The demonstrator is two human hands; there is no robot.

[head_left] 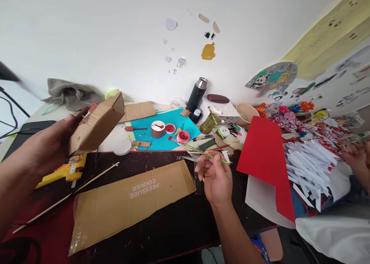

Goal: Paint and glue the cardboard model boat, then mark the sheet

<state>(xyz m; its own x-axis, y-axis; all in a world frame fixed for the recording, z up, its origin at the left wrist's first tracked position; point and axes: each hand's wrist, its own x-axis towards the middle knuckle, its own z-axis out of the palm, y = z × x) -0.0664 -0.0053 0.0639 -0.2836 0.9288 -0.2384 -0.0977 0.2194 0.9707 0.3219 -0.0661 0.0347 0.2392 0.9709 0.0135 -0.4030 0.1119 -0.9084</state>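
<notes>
My left hand (53,135) is closed around a small cardboard box (100,125), raised and tilted above the table, with dark red paint on its far side. Between the fingers of my right hand (218,175) is a green-handled paintbrush (199,150). Its reddish tip lies just left of an open pink-rimmed jar of red paint (183,136); I cannot tell whether they touch. Beside that jar are a red-filled lid (170,128) and a brown jar with a white top (157,129), all on a blue sheet (141,121). Below lies a flat cardboard piece (133,206) with "PRESSURE COOKER" printed on it.
A yellow glue gun (68,171) and a thin wooden stick (69,194) lie at left. At the back stands a black flask (197,93) near a glass jar (207,124). Red card (266,160) and white paper strips (309,167) are at right, near another person's hand (355,156).
</notes>
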